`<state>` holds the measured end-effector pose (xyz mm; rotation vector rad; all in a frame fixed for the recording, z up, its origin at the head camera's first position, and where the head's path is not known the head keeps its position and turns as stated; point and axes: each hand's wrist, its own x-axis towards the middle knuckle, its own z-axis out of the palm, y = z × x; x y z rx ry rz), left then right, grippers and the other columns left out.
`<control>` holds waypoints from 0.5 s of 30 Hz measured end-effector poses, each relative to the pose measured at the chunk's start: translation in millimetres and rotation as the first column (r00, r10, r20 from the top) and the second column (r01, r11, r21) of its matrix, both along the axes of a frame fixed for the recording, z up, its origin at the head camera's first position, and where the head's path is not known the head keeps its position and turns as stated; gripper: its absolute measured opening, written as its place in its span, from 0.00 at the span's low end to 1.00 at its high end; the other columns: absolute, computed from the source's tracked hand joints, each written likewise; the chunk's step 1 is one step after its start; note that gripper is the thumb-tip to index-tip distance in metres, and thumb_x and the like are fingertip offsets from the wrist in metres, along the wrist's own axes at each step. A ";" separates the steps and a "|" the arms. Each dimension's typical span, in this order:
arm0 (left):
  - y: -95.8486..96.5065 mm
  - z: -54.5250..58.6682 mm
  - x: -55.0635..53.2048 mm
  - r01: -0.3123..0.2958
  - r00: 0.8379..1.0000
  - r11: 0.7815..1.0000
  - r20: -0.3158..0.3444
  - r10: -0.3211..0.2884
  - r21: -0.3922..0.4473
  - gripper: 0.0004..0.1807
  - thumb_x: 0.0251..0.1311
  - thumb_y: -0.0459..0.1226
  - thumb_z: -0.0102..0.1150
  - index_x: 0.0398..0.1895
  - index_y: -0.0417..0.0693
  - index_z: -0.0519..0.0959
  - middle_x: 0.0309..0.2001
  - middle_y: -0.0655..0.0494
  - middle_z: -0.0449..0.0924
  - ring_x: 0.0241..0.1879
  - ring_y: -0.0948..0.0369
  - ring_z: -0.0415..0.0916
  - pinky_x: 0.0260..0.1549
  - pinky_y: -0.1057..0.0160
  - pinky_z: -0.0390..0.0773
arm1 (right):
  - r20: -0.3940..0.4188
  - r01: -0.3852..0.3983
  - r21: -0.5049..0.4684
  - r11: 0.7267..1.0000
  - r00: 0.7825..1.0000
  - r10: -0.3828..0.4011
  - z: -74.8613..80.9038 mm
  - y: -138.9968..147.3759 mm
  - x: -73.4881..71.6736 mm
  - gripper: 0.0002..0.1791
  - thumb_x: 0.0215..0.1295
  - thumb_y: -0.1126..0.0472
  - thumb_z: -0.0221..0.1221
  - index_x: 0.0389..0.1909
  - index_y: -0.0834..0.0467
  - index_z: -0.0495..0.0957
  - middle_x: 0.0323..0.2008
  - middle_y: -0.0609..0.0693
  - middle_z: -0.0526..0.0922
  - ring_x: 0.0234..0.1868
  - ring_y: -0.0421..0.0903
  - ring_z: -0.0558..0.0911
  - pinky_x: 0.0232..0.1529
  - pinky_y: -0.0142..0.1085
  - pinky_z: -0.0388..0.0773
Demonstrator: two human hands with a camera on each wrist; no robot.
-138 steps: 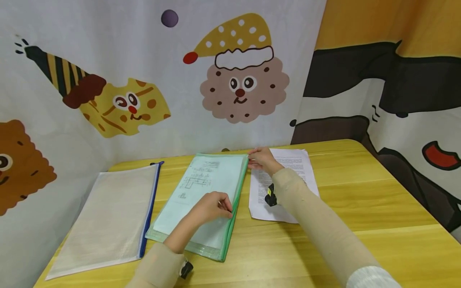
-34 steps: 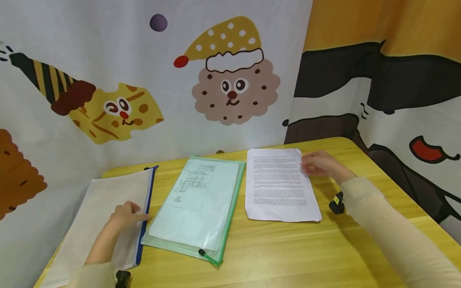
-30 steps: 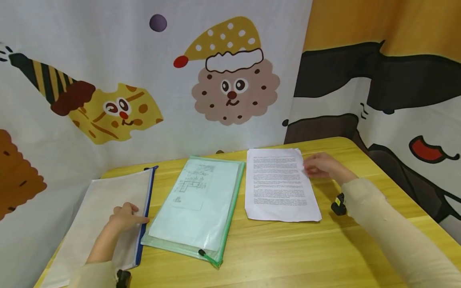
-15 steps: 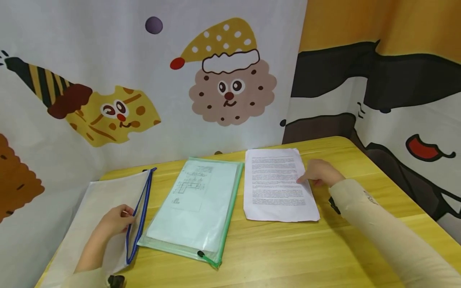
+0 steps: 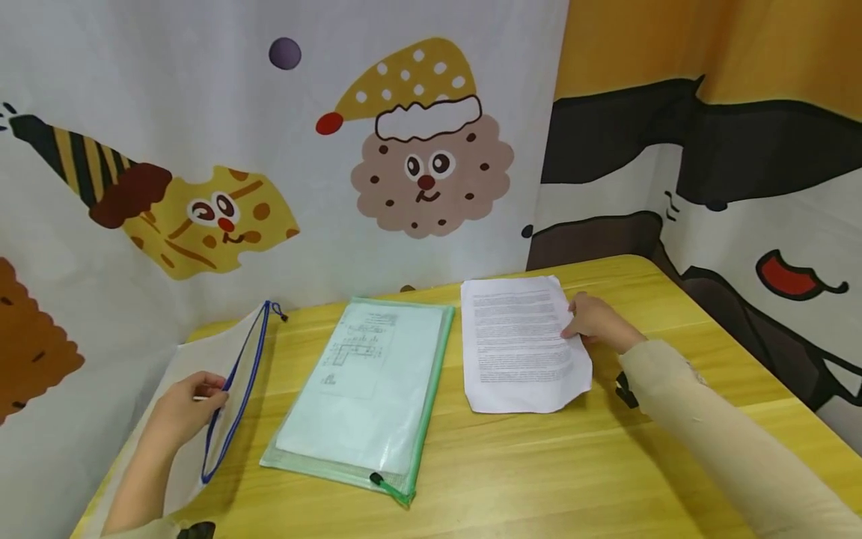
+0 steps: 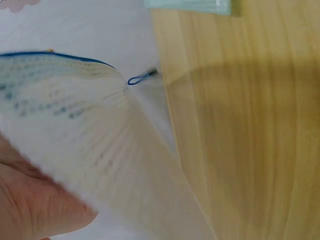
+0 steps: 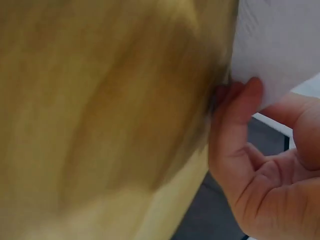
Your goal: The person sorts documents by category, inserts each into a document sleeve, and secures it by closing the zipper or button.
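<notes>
At the left of the head view my left hand point(image 5: 185, 408) pinches the upper side of a whitish mesh zip pouch point(image 5: 185, 479). Its blue-zippered mouth point(image 5: 232, 419) gapes and that side is lifted off the table. In the left wrist view the mesh point(image 6: 115, 150) spreads across, partly covering my thumb point(image 6: 45, 205). On the right, my right hand point(image 5: 599, 320) pinches the right edge of a printed sheet of paper point(image 5: 518, 344), whose right side is raised. The right wrist view shows the curled fingers point(image 7: 235, 125) at the paper's edge.
Between the hands a green zip pouch point(image 5: 364, 382) holds a sheet with a drawing; its puller point(image 5: 387, 486) lies at the near corner. Everything rests on a yellow wooden table point(image 5: 512, 479). A cartoon-printed curtain point(image 5: 323, 247) stands behind the table.
My left hand has gone from resting at the blue zipper to lifting the pouch's side, so its mouth opened. My right hand has taken hold of the paper's right edge and raised it.
</notes>
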<state>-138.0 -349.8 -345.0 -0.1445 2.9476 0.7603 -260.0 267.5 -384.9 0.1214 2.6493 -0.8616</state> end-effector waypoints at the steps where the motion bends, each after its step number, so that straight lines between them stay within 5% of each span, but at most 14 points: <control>1: 1.0 1.1 0.7 -0.003 1.000 1.000 -0.002 0.003 0.011 0.17 0.70 0.37 0.52 0.52 0.30 0.74 0.43 0.37 0.80 0.35 0.56 0.79 0.28 0.63 0.78 | -0.009 0.007 -0.037 0.999 1.000 -0.008 -1.3 2.8 -0.1 0.33 0.60 0.67 0.65 0.59 0.79 0.62 0.50 0.73 0.73 0.38 0.51 0.79 0.33 0.32 0.81; 6: 8.9 5.4 2.6 -0.012 1.000 0.998 -0.005 0.013 0.064 0.17 0.70 0.36 0.53 0.52 0.29 0.74 0.40 0.43 0.80 0.32 0.68 0.75 0.26 0.69 0.79 | -0.039 0.018 -0.163 0.987 0.999 -0.025 0.7 16.8 0.4 0.29 0.67 0.65 0.58 0.63 0.80 0.65 0.52 0.73 0.77 0.35 0.46 0.82 0.36 0.34 0.84; 15: 27.4 6.4 4.3 0.026 1.000 0.987 0.012 -0.029 0.161 0.16 0.71 0.33 0.51 0.54 0.28 0.74 0.43 0.41 0.80 0.39 0.63 0.77 0.36 0.58 0.87 | -0.051 0.054 -0.358 0.932 0.996 -0.078 30.1 28.2 7.1 0.29 0.76 0.60 0.51 0.70 0.72 0.60 0.42 0.52 0.82 0.33 0.36 0.79 0.36 0.31 0.83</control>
